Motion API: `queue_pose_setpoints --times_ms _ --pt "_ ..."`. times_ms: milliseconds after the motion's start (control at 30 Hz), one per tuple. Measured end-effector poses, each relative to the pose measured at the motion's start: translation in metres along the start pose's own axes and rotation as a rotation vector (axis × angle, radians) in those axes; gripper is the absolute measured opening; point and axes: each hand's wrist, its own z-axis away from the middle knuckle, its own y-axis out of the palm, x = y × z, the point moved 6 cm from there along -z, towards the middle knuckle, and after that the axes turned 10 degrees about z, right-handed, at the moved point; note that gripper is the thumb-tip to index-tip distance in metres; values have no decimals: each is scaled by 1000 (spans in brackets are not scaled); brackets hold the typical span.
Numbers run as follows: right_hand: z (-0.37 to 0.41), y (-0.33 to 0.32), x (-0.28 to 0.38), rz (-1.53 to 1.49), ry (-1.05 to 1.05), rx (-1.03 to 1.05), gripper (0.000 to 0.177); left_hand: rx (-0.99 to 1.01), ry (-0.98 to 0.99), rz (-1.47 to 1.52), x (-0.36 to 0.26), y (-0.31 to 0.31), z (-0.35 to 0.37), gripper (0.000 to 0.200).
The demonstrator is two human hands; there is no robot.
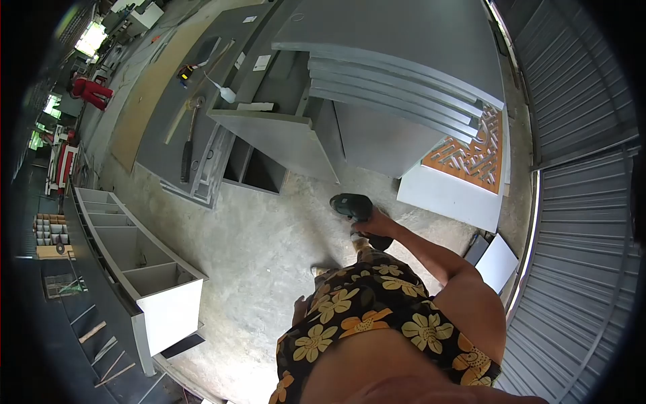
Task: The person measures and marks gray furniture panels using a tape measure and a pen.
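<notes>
My right hand (367,223) is wrapped round the grip of a dark green cordless drill (353,205), held in front of my body above the concrete floor. The drill's nose points left, and whether a bit is fitted is too small to make out. My left hand (300,308) hangs low at my side, mostly behind my patterned clothing, with its fingers not clear. Ahead of the drill stands a grey cabinet (383,138) with several grey panels (397,91) stacked on it. A grey board (282,138) juts out at its left.
A hammer (188,151) and a yellow tape measure (186,73) lie on a grey sheet at the left. A white-ended shelf unit (176,313) stands left of me. An orange patterned panel (471,151) is at the right, near a corrugated wall (585,222). A person in red (92,91) is far back.
</notes>
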Motion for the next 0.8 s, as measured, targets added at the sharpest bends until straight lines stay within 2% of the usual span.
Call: queue_pose_setpoints --times_ms 133,200,267,300,333,367,433,467,533,567,633,700,733,800 --pt "-4 -1 -19 144 -5 15 45 9 24 50 -25 9 6 78" --pt "-10 0 -15 138 -165 -71 37 8 58 49 -30 12 2 78" --pt "-11 2 -14 146 -242 -114 36 -4 268 -75 36 12 -79 76" --pt "-13 2 -16 159 -245 -107 37 -91 283 -257 44 10 -83 77" --pt "-17 5 -19 173 -253 -82 38 -66 249 -329 39 8 -65 82" --pt "-20 6 -30 232 -144 -45 41 -39 216 -402 24 8 -35 88" --pt "-32 18 -47 72 -49 158 40 -134 157 -366 33 13 -18 89" --pt "-22 18 -22 169 -56 104 33 -142 146 -298 24 15 7 87" --pt "-12 39 10 50 30 290 18 -218 114 -235 48 18 6 83" --pt "-21 50 10 87 -139 330 34 -192 39 -198 37 16 31 78" --pt "-40 63 -10 261 -169 346 31 -243 -4 -70 57 16 43 74" --pt "-49 72 -12 283 -106 422 29 -296 -21 -15 82 32 36 70" --pt "-56 82 -9 293 -80 479 31 -252 -49 72 101 39 27 64" --pt "-65 99 -10 305 -23 576 34 -311 -106 225 117 49 41 55"
